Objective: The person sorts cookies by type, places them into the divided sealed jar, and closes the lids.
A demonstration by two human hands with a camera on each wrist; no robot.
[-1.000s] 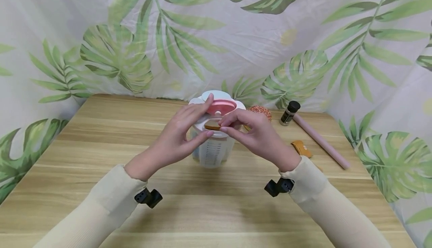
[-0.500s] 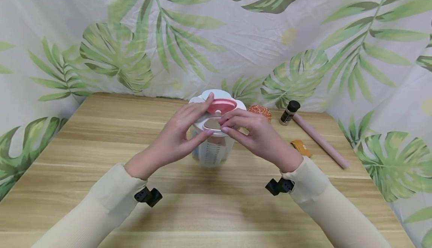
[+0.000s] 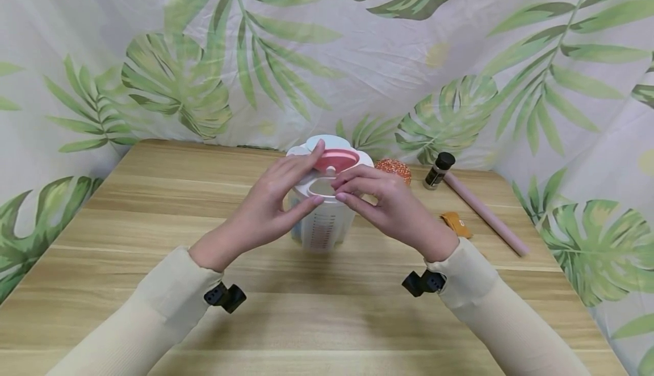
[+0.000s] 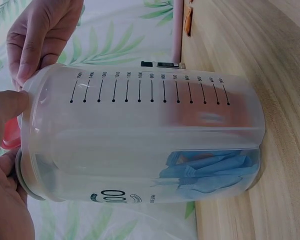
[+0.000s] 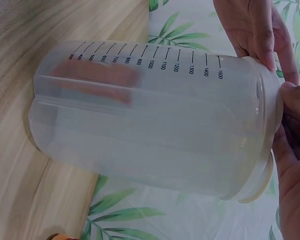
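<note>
A clear plastic storage canister with printed measuring marks stands upright before me. Its white lid has a pink flip cap raised, showing the oval opening. My left hand rests across the lid's left side, thumb at the front rim, fingers fairly straight. On the other side of the opening is my right hand, fingers loosely bent, fingertips right at the rim, nothing seen between them. Through the wall, an orange-brown packet shows low in the front compartment. Blue packets lie in the compartment beside it.
Right of the canister is a round orange, sprinkle-covered object, partly hidden. Farther right stand a black-capped jar, a pink rod lying slantwise, and another orange-brown packet. A leaf-print cloth hangs behind the wooden table.
The orange-brown packet, pinched by my right hand at the opening a second ago, has dropped into the canister. My right fingers have let go; both hands stay at the lid.
</note>
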